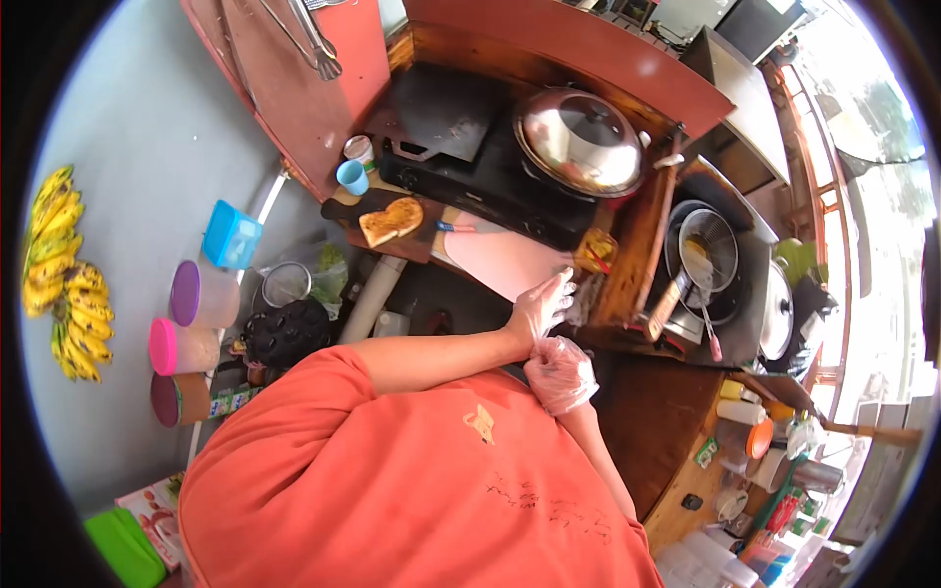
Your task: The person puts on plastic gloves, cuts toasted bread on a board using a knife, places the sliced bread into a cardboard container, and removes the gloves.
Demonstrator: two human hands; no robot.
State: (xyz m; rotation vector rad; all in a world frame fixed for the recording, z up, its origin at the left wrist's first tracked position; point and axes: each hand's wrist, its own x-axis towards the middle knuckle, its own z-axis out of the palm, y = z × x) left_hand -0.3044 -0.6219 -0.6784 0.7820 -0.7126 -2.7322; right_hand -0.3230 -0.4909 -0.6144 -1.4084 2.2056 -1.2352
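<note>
Head view, the only one: from beside the worker I see both hands sleeved in thin clear plastic; the left glove [530, 318] covers the left hand [541, 302], and the right glove [570, 380] covers the right hand [559, 376]; gloving therefore appears largely done, with adjustment at the left wrist seemingly unfinished; the browned bread [392, 222] lies on the dark wooden board [417, 246], upper face toasted, underside hidden; the pan [578, 139] on the stove [461, 186] is lidded, so the state of its contents cannot be judged; what else is left cannot be read from this view. Hand pose: the left forearm crosses in front of the chest, and the left hand extends past the near edge of the pink board [510, 257], fingers straight and pointing away from the body; its grip is slack, with no object visible in it; contact with the pink board cannot be confirmed. The right forearm rises from the lower right; the right hand sits against the left wrist, fingers curled narrow, apparently pinching the left glove near its cuff; the film blurs the exact fingertip contact. Surroundings: a blue-handled utensil [457, 227] lies at the far left end of the pink board; a container with yellow contents [596, 251] stands just beyond the left fingertips, beside the stove.
</note>
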